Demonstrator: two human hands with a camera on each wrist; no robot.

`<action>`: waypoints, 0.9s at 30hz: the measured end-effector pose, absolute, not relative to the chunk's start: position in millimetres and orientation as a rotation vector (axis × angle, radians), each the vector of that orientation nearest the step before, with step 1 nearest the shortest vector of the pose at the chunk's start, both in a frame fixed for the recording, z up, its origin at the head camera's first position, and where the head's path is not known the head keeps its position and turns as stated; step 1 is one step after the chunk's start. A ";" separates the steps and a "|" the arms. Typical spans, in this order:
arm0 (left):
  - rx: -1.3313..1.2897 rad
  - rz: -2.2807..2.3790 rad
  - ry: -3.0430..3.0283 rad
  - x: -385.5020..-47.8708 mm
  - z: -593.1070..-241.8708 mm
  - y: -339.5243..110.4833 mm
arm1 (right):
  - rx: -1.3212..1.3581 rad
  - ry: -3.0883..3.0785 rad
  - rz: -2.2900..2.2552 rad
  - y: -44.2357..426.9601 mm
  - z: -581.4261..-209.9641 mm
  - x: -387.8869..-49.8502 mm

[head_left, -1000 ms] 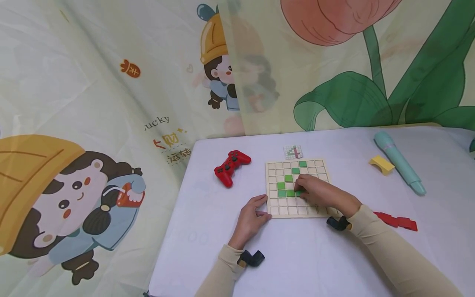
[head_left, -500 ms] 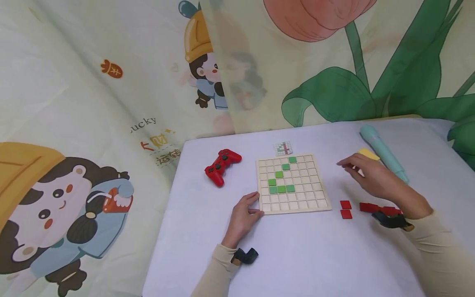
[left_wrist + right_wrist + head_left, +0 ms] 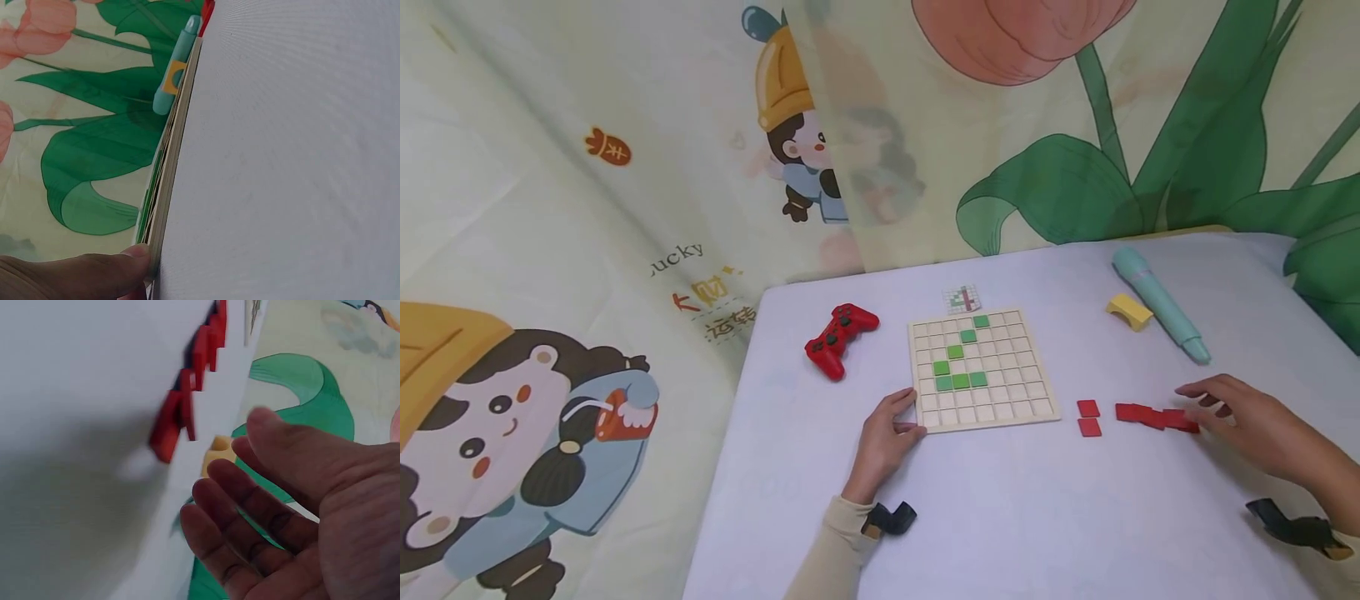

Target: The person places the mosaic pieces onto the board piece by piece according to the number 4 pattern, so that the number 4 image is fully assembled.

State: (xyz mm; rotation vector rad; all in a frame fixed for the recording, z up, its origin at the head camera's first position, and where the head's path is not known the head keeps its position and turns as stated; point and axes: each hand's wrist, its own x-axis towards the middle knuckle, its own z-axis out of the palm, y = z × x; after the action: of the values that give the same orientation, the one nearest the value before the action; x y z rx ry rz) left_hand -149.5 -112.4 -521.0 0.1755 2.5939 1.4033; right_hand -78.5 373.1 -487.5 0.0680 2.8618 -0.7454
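Note:
A wooden grid board lies on the white table with several green tiles in its squares. My left hand holds the board's near left corner between thumb and fingers; the left wrist view shows the thumb against the edge. Off to the right, my right hand hovers by the right end of a row of overlapping red tiles. Its fingers are loosely bent and hold nothing, as the right wrist view of the hand shows. Two separate red tiles lie between row and board.
A small printed pattern card lies behind the board. To the left is a red game controller. A yellow arch block and a teal microphone-shaped object lie at the back right, before a patterned curtain.
My right hand has left the board, swinging right and then toward me to the red tiles. A third green tile now shows in the lower row. The left hand keeps its place.

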 end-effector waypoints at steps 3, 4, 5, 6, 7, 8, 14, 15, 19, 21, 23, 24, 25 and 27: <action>0.176 1.407 2.603 -149.2 -520.5 -113.8 | 0.070 2.854 -0.739 375.3 -497.2 -75.8; 0.172 1.407 2.604 -149.1 -520.5 -114.1 | 0.063 2.863 -0.735 375.6 -501.0 -75.5; 0.168 1.410 2.601 -149.0 -520.6 -114.2 | 0.061 2.876 -0.728 375.2 -504.5 -74.8; 0.161 1.414 2.597 -148.7 -520.6 -114.2 | 0.058 2.883 -0.722 375.2 -507.9 -74.6; 0.161 1.419 2.594 -148.5 -520.7 -114.0 | 0.062 2.894 -0.712 375.5 -510.8 -74.4; 0.160 1.420 2.592 -148.5 -521.0 -113.9 | 0.066 2.901 -0.705 375.9 -513.4 -74.0; 0.144 1.412 2.592 -146.7 -521.2 -112.3 | 0.095 2.905 -0.686 377.5 -518.7 -72.7; 0.140 1.412 2.592 -146.4 -521.4 -112.3 | 0.096 2.902 -0.681 377.0 -518.4 -73.0; 0.136 1.405 2.593 -145.7 -521.2 -112.4 | 0.089 2.910 -0.647 375.2 -516.2 -73.8; 0.152 1.410 2.595 -146.1 -521.2 -112.5 | 0.084 2.914 -0.627 375.0 -514.6 -74.5; 0.154 1.410 2.595 -146.9 -521.0 -112.3 | 0.079 2.934 -0.599 375.3 -514.1 -74.7; 0.156 1.410 2.595 -147.3 -520.9 -112.2 | 0.073 2.940 -0.585 375.8 -513.6 -75.0; 0.157 1.413 2.594 -147.7 -520.9 -112.2 | 0.066 2.950 -0.567 376.6 -513.4 -75.2; 0.155 1.412 2.598 -148.5 -521.1 -112.2 | 0.041 2.970 -0.531 378.8 -512.3 -75.3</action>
State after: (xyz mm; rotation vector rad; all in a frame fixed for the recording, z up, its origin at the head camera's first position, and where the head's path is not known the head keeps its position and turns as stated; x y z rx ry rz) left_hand -148.5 -112.2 -521.1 0.1554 2.5976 1.4121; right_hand -75.3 378.8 -512.3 0.0411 2.9697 -0.5311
